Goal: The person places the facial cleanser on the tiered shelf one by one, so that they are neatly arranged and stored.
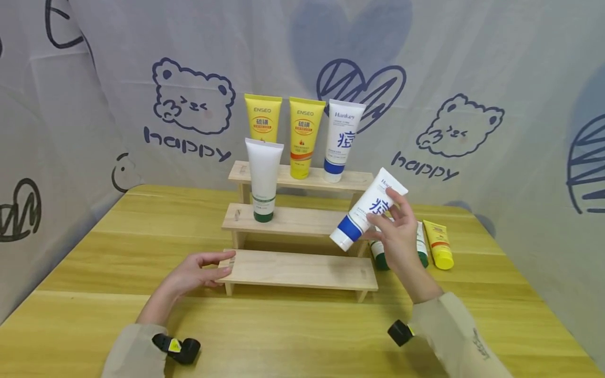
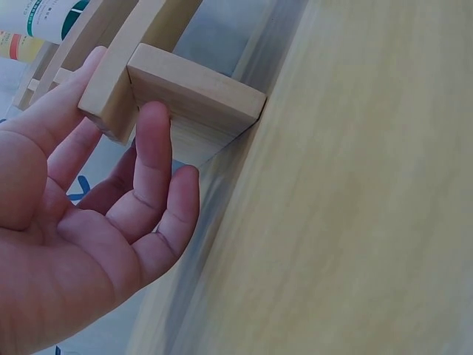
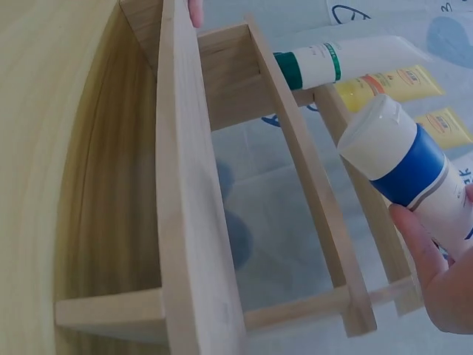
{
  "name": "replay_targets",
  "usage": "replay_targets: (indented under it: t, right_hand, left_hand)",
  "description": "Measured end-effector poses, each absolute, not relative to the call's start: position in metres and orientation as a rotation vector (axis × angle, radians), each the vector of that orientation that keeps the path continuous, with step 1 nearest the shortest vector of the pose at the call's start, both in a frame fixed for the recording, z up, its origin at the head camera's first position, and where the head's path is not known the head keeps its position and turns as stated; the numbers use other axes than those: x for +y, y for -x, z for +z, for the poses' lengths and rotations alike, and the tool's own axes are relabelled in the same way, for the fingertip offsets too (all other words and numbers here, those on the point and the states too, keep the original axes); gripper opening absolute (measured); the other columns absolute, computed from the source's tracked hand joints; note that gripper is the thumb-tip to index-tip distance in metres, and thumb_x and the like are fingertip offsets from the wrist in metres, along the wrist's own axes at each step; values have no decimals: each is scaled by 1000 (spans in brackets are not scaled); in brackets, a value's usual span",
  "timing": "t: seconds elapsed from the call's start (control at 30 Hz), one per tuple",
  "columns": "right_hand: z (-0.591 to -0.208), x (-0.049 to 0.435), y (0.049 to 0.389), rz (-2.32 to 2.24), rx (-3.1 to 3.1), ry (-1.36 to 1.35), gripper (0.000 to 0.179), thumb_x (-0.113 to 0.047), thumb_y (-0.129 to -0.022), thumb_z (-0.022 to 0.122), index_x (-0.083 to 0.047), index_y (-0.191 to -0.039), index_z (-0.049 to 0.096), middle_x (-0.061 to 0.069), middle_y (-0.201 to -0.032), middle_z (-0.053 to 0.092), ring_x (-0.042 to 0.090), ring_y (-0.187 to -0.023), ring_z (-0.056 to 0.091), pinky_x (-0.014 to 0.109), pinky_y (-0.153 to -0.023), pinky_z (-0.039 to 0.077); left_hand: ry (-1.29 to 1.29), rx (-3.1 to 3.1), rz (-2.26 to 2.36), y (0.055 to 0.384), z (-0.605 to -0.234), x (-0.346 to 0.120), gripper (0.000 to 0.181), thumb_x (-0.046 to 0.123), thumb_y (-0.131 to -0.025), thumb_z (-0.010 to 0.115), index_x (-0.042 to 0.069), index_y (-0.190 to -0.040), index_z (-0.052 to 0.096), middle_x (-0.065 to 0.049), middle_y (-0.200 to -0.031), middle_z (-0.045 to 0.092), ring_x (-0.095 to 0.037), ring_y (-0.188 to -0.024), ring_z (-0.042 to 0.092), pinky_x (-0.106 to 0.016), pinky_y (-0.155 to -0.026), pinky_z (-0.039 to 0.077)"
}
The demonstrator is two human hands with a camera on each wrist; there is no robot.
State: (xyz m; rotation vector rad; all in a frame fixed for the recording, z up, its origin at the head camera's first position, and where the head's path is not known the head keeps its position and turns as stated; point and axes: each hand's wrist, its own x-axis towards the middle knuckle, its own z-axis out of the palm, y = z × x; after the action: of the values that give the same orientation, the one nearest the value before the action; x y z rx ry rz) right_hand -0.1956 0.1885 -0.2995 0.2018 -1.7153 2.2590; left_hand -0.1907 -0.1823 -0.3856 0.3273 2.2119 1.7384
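My right hand (image 1: 400, 233) grips a white Hankey tube with a blue band (image 1: 371, 207), tilted with its white cap down and to the left, above the right part of the middle step. At the left end of the bottom step of a three-step wooden display stand (image 1: 302, 269), my left hand (image 1: 189, 275) pinches the board, with some fingers below its edge. A white tube with a green cap (image 1: 263, 178) stands on the middle step. Two yellow ENSEO tubes (image 1: 302, 136) and another white Hankey tube (image 1: 342, 139) stand on the top step.
Behind my right hand, white green-capped tubes (image 1: 422, 247) and a yellow tube (image 1: 438, 244) lie on the wooden table (image 1: 283, 336), right of the stand. A curtain with bear and heart drawings (image 1: 274, 42) hangs behind the table.
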Motion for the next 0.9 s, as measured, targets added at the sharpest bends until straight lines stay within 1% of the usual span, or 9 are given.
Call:
replay_targets:
  t: [0.17,0.43,0.57,0.7,0.83,0.9]
  right_hand:
    - [-297,177,203,2243,-1653,-323,59,20,-78,49,-12,-126,41,12,-120,44,22,-92,57,31,-58,52]
    - [-296,162,214,2103,-1702,-404,58,19,-77,55,-11,-125,42,11,-121,47,23,-94,56,31,-60,52]
    - [-295,156,220,2013,-1752,-461,56,16,-78,57,-7,-127,40,11,-122,47,23,-97,54,31,-62,52]
    - [-294,148,225,1904,-1801,-574,55,14,-78,59,0,-127,39,10,-122,46,24,-100,53,32,-62,52]
    - [-293,138,232,1819,-1837,-677,53,13,-78,60,2,-126,40,9,-122,44,24,-101,52,32,-67,52]
    - [-292,133,235,1762,-1860,-713,53,13,-78,61,2,-125,41,10,-121,45,25,-100,52,32,-69,51]
  left_hand:
    - [-333,2210,1741,191,-385,-182,55,21,-82,66,-3,-128,45,-29,-136,28,-17,-80,58,-33,-69,50]
    - [-339,2206,1745,190,-384,-182,55,21,-83,66,-4,-128,45,-29,-137,27,-17,-83,57,-33,-70,50]
    - [-329,2208,1743,190,-384,-181,55,21,-82,66,-3,-128,46,-28,-137,28,-16,-82,58,-33,-69,50]
    - [-333,2207,1743,190,-383,-181,55,21,-83,65,-4,-128,45,-29,-137,27,-16,-81,57,-33,-69,50]
    - [-343,2208,1742,190,-383,-181,55,21,-83,65,-4,-128,44,-29,-137,26,-15,-81,57,-33,-69,50]
    - [-332,2207,1744,190,-383,-181,55,21,-83,65,-4,-127,45,-29,-137,27,-16,-81,57,-33,-69,50]
